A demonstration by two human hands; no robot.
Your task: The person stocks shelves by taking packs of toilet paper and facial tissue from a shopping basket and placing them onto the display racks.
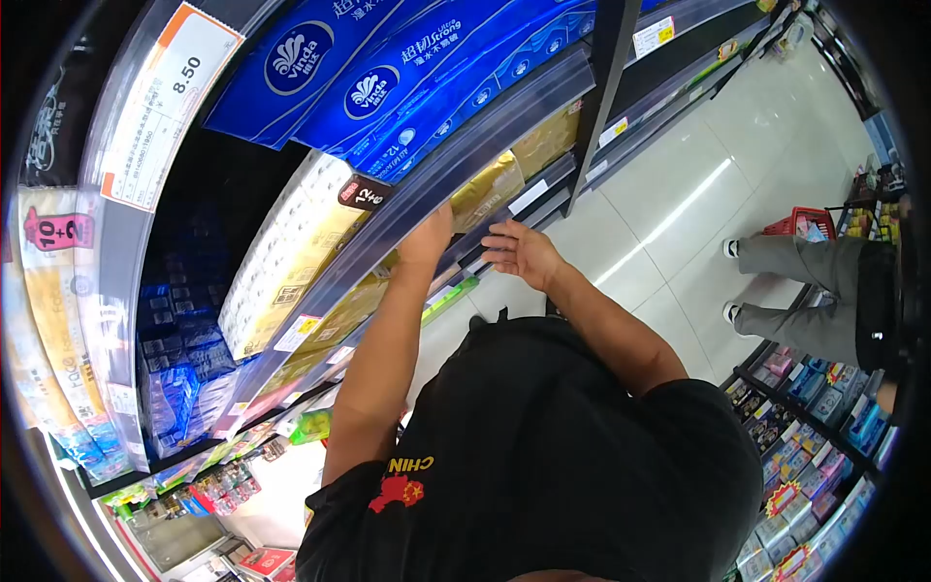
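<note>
My left hand (427, 239) reaches into a lower shelf at a gold tissue pack (490, 189). Its fingers are mostly hidden at the pack, so their grip cannot be made out. My right hand (524, 254) is held just outside the shelf edge, with fingers stretched out and nothing in them. More gold packs (351, 315) lie along the same shelf. Above sit large blue Vinda tissue packs (373, 92) and a white-and-gold multipack (291, 252).
A price tag (173, 105) reading 8.50 hangs at upper left. A dark shelf upright (603, 87) stands beyond my hands. To the right, another person in grey trousers (800, 267) stands on the tiled floor (669, 233), near a red basket (803, 223) and stocked shelves (805, 427).
</note>
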